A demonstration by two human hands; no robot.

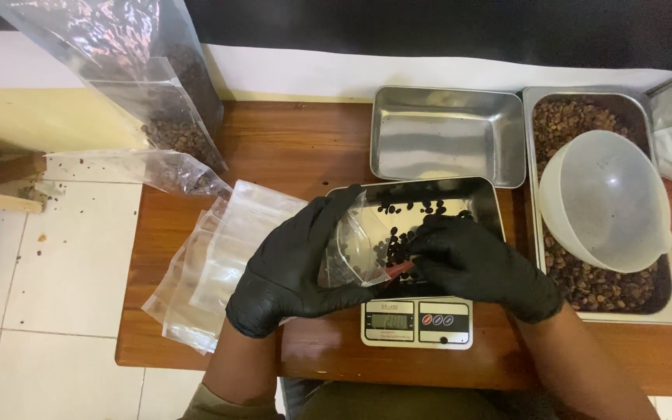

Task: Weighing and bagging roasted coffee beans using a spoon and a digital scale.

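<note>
Head camera, looking down: two black-gloved hands work over a small digital scale [418, 321] at the near edge of a wooden counter [289, 148]. The left hand [297, 264] is closed around a small clear zip bag [351, 249], holding its mouth open toward the metal tray [488, 204] that sits on the scale. The right hand [480, 260] is curled at the bag's mouth, fingers pinched on the bag's red-edged lip or on beans, though the glove hides which. Dark coffee beans [414, 208] lie scattered on the tray, several just beside the bag's opening.

The step in hand appears to be moving a weighed portion of beans from the tray into the bag. The next move calls for a steady left grip that keeps the mouth wide, and a careful sweep or tilt so that no beans slip past the lip onto the counter.

A stack of empty clear pouches [211, 264] lies to the left of the hands. Farther back stand an empty steel pan [445, 136] and, to its right, a deep steel pan of beans [666, 303] with a white plastic bowl [604, 198] resting in it. At far left, large clear bags of beans [157, 93] lean against the wall.
</note>
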